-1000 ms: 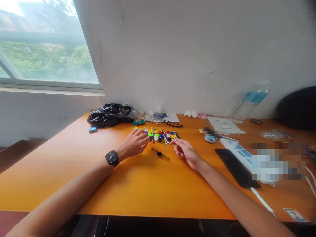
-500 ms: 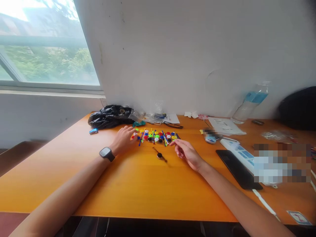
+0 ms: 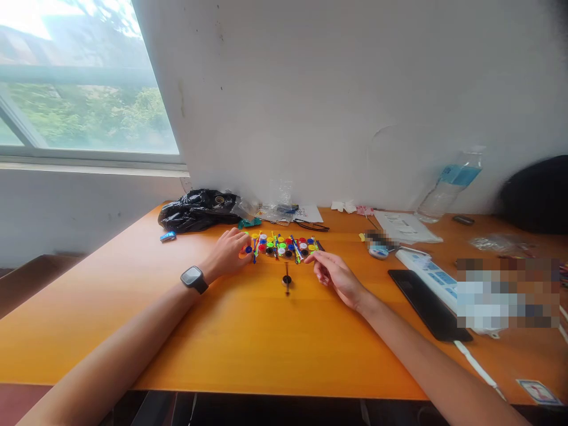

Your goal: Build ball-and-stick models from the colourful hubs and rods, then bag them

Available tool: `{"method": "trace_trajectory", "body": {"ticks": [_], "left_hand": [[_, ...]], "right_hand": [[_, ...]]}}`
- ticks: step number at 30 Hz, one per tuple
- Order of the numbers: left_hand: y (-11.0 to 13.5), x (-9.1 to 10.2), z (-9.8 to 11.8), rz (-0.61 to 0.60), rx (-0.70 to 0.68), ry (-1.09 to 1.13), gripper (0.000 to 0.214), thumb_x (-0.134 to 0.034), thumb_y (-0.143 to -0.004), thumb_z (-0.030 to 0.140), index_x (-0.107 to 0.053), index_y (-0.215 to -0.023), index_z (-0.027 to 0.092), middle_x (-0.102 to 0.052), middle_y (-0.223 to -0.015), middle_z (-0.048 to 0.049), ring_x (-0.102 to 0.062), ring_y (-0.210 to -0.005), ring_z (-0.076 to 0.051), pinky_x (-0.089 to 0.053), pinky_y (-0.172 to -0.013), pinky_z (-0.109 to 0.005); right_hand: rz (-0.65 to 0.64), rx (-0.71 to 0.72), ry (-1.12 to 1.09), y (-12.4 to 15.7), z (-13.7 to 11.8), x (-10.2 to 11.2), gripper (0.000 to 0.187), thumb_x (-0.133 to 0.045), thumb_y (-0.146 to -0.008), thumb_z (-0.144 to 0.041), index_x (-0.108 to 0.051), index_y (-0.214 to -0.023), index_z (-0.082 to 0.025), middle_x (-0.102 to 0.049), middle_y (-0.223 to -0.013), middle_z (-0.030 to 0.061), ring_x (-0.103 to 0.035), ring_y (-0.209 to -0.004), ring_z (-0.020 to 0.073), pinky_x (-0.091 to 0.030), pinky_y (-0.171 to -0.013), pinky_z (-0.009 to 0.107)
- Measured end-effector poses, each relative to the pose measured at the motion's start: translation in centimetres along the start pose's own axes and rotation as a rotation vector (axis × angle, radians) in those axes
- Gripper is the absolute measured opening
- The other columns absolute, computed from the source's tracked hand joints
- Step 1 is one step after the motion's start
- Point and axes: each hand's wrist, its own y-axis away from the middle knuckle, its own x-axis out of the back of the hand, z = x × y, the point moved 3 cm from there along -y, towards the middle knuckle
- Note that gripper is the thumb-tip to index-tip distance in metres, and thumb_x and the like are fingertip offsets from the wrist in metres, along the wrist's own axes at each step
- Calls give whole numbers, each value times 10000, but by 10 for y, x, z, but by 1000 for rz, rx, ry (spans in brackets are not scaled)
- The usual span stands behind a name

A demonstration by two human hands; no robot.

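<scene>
A cluster of small coloured discs and thin sticks lies on the orange table. My left hand, with a black watch on the wrist, rests at the cluster's left end, fingers loosely curled over the pieces there. My right hand sits at the right end of the cluster, fingers curled, thumb and forefinger pinched near a stick. Between the hands a small black disc on a thin stick stands upright on the table like a spinning top.
A black plastic bag lies at the back left, with clear bags and papers along the wall. On the right are a water bottle, a white power strip, a black phone and a dark bag.
My left hand slid left along the cluster and then edged back. The black disc on its stick, lying tilted before, now stands upright. My right hand barely moved.
</scene>
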Motion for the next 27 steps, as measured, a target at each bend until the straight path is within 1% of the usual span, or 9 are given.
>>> {"method": "trace_trajectory", "body": {"ticks": [3,5,7,10,13,16,19,23,27], "left_hand": [[0,-1,1,-47,45,53,41,-618,-897,231,-577,-899,226,-652,-820,-20,-574,-766,-207,-421,-684,-318],[0,-1,3,-62,66,72,40,-573,-892,185,-568,-894,225,-641,-813,-11,-556,-697,-181,-372,-619,-300],[-1,1,5,-51,44,69,88,-522,-889,149,-573,-889,221,-650,-844,-25,-562,-703,-179,-365,-621,-300],[-2,4,8,-35,31,56,162,-462,-902,137,-565,-803,212,-657,-844,-49,-575,-704,-185,-368,-630,-307],[-1,3,9,-56,105,50,141,-553,-862,198,-560,-722,211,-677,-791,-47,-590,-657,-187,-339,-595,-308],[1,0,10,-91,164,30,94,-628,-855,282,-647,-789,217,-735,-829,-45,-653,-700,-215,-348,-599,-304],[2,-4,11,-117,193,-16,155,-598,-924,342,-704,-909,230,-763,-861,-48,-695,-738,-234,-360,-602,-304],[2,-6,12,-138,200,-64,203,-555,-972,348,-715,-934,229,-777,-887,-62,-720,-759,-238,-376,-613,-302],[1,-7,14,-156,189,-79,231,-539,-988,342,-743,-986,235,-794,-973,-84,-731,-801,-251,-402,-641,-308]], "right_hand": [[3,5,10,0,0,-1,437,-673,-897,-622,-744,-905,-190,-501,-578,-26,-350,-529,123,-234,-526,285],[1,7,17,0,0,-1,439,-674,-892,-625,-743,-902,-192,-500,-573,-26,-349,-523,124,-233,-523,286],[3,9,20,-1,0,-1,444,-673,-891,-628,-744,-902,-190,-503,-573,-25,-349,-521,121,-232,-522,284],[-1,4,21,-1,1,-1,442,-662,-908,-620,-750,-916,-187,-507,-582,-23,-356,-531,118,-237,-528,279],[-7,0,26,-1,2,-1,438,-655,-921,-614,-754,-926,-187,-506,-589,-22,-358,-542,120,-241,-531,276],[-8,4,30,0,2,-1,440,-653,-921,-616,-753,-919,-188,-509,-591,-22,-359,-541,121,-244,-528,277],[-14,9,32,-1,2,-1,440,-645,-925,-617,-751,-918,-190,-512,-588,-22,-356,-536,121,-247,-526,278],[-18,20,43,-1,3,-2,449,-648,-922,-628,-752,-918,-191,-519,-591,-15,-364,-534,125,-248,-521,283],[-30,22,47,-2,4,-2,448,-646,-929,-628,-755,-927,-194,-521,-588,-14,-364,-531,123,-256,-522,282]]}}
